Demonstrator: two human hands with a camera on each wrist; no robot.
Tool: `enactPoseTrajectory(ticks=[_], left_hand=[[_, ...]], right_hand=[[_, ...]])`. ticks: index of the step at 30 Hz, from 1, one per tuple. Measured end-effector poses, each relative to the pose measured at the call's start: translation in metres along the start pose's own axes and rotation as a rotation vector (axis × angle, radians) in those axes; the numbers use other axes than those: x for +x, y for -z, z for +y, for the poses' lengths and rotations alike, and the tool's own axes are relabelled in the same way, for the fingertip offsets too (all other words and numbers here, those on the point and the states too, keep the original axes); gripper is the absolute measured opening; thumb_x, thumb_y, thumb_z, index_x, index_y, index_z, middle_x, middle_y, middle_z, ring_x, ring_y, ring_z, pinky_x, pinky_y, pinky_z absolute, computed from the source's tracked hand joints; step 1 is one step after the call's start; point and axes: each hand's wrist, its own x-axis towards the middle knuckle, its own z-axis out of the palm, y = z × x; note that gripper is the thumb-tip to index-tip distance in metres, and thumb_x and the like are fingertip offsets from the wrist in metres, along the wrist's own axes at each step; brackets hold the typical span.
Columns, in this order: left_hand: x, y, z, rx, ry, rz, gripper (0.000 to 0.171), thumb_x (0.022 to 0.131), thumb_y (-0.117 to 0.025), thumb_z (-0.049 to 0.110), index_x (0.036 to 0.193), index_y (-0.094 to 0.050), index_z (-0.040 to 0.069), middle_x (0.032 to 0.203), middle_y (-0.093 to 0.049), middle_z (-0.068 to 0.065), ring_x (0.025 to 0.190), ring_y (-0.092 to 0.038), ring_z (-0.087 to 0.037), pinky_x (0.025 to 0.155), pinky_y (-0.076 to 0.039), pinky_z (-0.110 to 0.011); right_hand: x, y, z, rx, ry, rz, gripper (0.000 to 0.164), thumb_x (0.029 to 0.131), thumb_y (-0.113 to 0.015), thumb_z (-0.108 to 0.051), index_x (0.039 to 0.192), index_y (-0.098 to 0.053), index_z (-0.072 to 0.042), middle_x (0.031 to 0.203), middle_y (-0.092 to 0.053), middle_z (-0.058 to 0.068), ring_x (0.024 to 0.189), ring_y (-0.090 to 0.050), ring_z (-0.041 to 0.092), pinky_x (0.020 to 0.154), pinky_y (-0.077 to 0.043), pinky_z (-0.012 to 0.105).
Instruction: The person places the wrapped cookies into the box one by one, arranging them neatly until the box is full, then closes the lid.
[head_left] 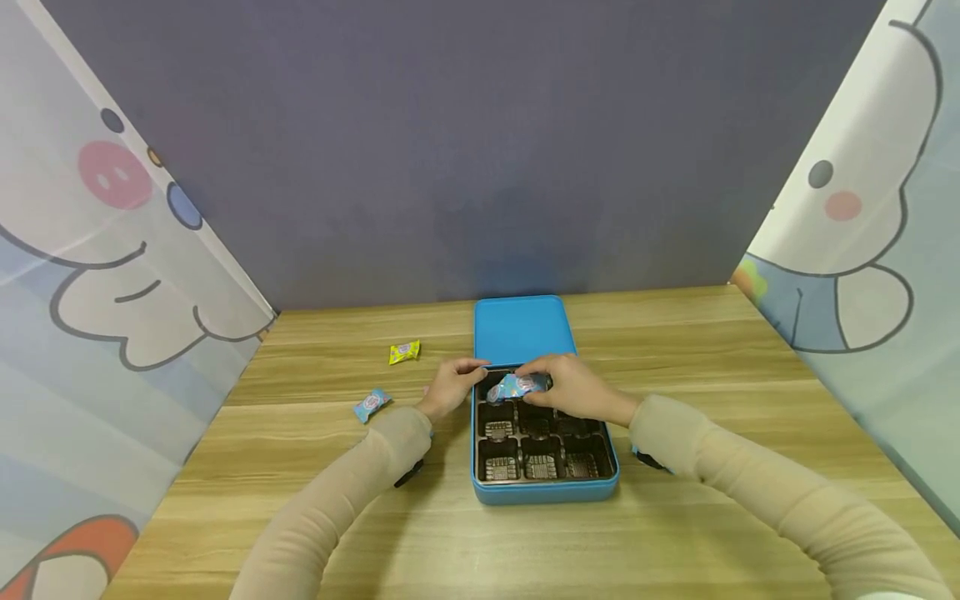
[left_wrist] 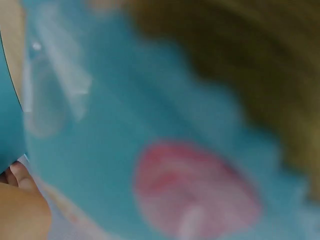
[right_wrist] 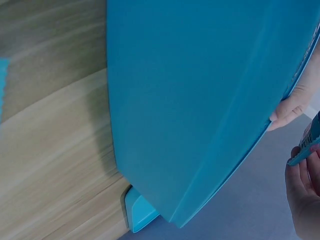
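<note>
A blue box (head_left: 544, 492) stands on the table, its black tray (head_left: 510, 438) divided into several compartments. Over the tray's back row, my right hand (head_left: 567, 386) pinches a blue-wrapped candy (head_left: 517, 386) between thumb and fingers. That candy also shows at the fingertips in the right wrist view, beside the box's blue side wall (right_wrist: 190, 110). My left hand (head_left: 453, 385) grips the box's rim at the back left corner. Close to the left wrist camera, a blurred blue wrapper (left_wrist: 100, 150) with a pink oval fills most of that view.
The blue lid (head_left: 522, 325) lies open behind the box. Left of my left hand are a yellow-wrapped candy (head_left: 404, 352) and another blue-wrapped candy (head_left: 371, 405). A dark grey panel (head_left: 480, 150) rises along the back edge of the wooden table (head_left: 660, 333).
</note>
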Motion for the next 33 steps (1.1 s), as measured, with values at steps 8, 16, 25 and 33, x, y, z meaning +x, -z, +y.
enactPoseTrajectory(ticks=[8,16,25,33], left_hand=[[0.002,-0.003,-0.001,0.007,0.012,0.028,0.024,0.089,-0.059,0.017,0.11,-0.067,0.009,0.107,-0.068,-0.006,0.108,-0.057,-0.023,0.105,-0.028,-0.051],[-0.005,-0.004,0.01,-0.014,-0.011,0.036,0.023,0.089,-0.058,0.011,0.109,-0.067,0.002,0.107,-0.067,-0.014,0.106,-0.058,-0.027,0.088,-0.049,-0.038],[0.001,-0.003,0.001,0.02,0.011,0.046,0.024,0.09,-0.058,0.018,0.11,-0.067,0.009,0.108,-0.066,-0.008,0.105,-0.058,-0.023,0.09,-0.045,-0.042],[-0.007,0.002,0.018,-0.012,-0.006,0.012,0.025,0.09,-0.057,0.011,0.112,-0.064,-0.001,0.11,-0.065,-0.016,0.105,-0.059,-0.028,0.085,-0.05,-0.038]], right_hand=[[0.0,-0.005,0.0,0.011,0.036,-0.019,0.036,0.081,-0.07,-0.017,0.116,-0.063,-0.009,0.104,-0.066,0.005,0.046,-0.04,0.004,0.05,-0.039,0.02],[0.002,-0.01,-0.001,0.017,0.074,-0.024,0.035,0.081,-0.07,-0.015,0.114,-0.064,-0.007,0.112,-0.065,0.01,0.074,-0.058,0.007,0.06,-0.044,0.019],[0.005,-0.017,-0.004,-0.037,0.107,-0.034,0.035,0.081,-0.07,-0.016,0.115,-0.064,-0.007,0.116,-0.063,0.011,0.094,-0.063,0.018,0.071,-0.05,0.021],[0.007,-0.021,-0.01,-0.06,0.061,-0.061,0.036,0.082,-0.069,-0.019,0.116,-0.063,-0.008,0.116,-0.062,0.009,0.099,-0.059,0.022,0.084,-0.048,0.038]])
